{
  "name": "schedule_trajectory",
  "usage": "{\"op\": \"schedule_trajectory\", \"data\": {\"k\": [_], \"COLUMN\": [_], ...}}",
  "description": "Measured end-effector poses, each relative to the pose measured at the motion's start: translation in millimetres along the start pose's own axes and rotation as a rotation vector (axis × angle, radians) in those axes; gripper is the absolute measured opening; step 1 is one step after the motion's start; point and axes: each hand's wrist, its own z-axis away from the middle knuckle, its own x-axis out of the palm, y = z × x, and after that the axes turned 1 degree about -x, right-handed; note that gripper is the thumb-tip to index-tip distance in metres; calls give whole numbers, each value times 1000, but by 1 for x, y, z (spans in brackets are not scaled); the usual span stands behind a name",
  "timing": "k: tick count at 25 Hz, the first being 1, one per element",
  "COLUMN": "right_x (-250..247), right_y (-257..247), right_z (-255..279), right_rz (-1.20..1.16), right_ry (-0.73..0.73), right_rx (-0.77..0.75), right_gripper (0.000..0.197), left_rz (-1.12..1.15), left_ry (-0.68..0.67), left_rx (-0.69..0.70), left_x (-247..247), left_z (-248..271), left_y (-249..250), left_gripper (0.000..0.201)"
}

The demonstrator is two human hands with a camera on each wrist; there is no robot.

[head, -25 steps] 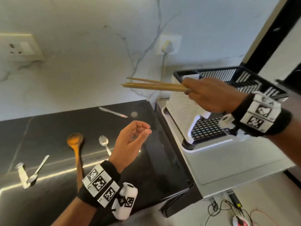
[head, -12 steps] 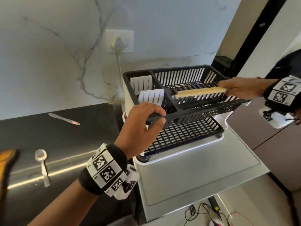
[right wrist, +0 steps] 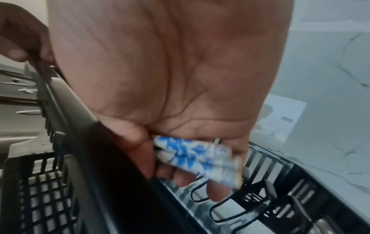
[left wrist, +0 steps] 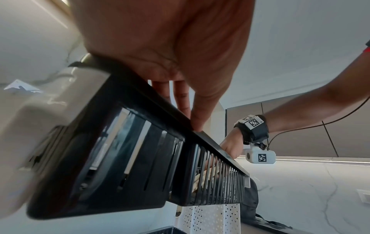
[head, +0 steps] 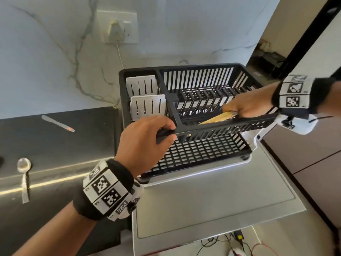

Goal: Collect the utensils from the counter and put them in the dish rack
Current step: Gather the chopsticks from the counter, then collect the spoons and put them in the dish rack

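The left hand [head: 145,143] curls its fingers round the near rim of the black dish rack [head: 199,78]. The right hand [head: 245,108], at three o'clock, pinches a bundle of wooden chopsticks [head: 215,118], their tips angled down inside the upper tier. On the dark table [head: 55,145], a spoon [head: 24,169] lies at nine o'clock and a knife [head: 58,123] toward ten.

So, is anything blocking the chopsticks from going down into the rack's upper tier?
Nothing visible. The right hand holds the wooden chopsticks already inside the black plastic dish rack, slanting down above its plate dividers.
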Motion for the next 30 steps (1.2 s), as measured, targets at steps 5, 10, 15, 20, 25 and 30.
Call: {"op": "schedule_trajectory", "data": {"k": [5,10,15,20,25,30], "right_x": [-13,-2,0,-8,-33,-73], "right_y": [-2,-2,-9,-14,-48,-153], "right_z": [-15,-24,-19,-7,13,21], "right_rz": [15,-36,-88,-230,-262,-60], "right_ry": [-209,-70,-78,-129,177,619], "right_rx": [-22,-14,-5,7,-54,-143], "right_gripper": [60,66,46,45,32,23], "left_rz": [-14,-26,-47,34,377,330], "left_ry": [-9,12,26,15,83,44], "left_rx": [-76,-102,-87,-20,19,-148], "left_x": [0,3,4,2,-24,-64], "left_z": [-2,-1,0,2,20,69], "left_y": [5,5,5,-2,-26,-103], "left_gripper": [19,20,20,21,15,24]}}
